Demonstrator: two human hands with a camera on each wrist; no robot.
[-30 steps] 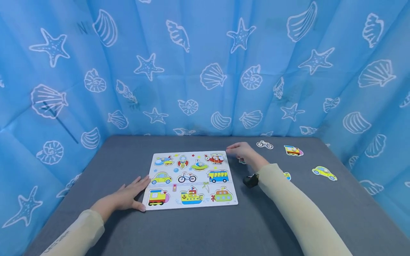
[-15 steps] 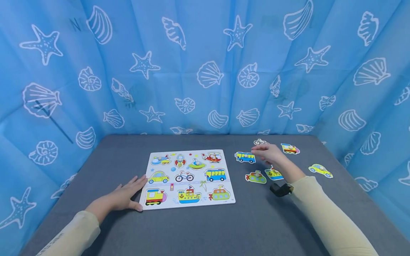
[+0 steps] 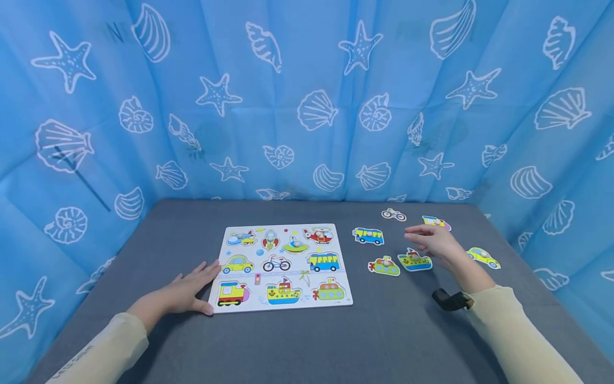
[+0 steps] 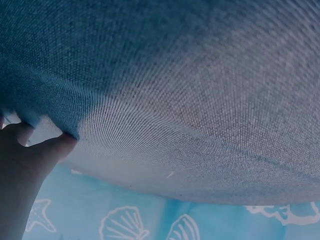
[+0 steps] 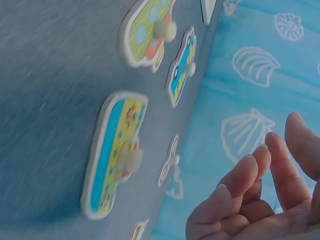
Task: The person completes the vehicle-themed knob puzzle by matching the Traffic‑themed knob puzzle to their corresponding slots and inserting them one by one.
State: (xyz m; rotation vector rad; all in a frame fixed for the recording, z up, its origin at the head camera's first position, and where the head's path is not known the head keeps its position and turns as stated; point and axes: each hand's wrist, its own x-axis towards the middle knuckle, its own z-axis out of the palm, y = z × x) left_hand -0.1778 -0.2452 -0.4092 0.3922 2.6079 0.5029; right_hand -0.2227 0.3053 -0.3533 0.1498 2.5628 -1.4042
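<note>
The white puzzle board (image 3: 307, 278) lies flat, its top row fitted with knobbed plane, rocket, saucer and helicopter pieces. My left hand (image 3: 188, 292) rests at the board's left edge with fingers extended and thumb near the lower corner. My right hand (image 3: 437, 244) hovers above the table, fingers loosely bent and holding nothing. Just left of it is the knobbed ship piece (image 3: 415, 260); the train piece (image 3: 442, 222) is partly hidden behind it. Beside the ship lies the submarine piece (image 3: 385, 266). In the right wrist view, that ship piece (image 5: 116, 155) shows its round knob.
A bus piece (image 3: 368, 236) and a bicycle piece (image 3: 394, 215) lie right of the board. The yellow car piece (image 3: 483, 257) is farther right. Blue curtains (image 3: 288, 106) with shell prints stand behind the grey table (image 3: 307, 346).
My right hand has moved right from the board's upper right corner, past the bus piece, to above the ship piece. My left hand stays at the board's left edge.
</note>
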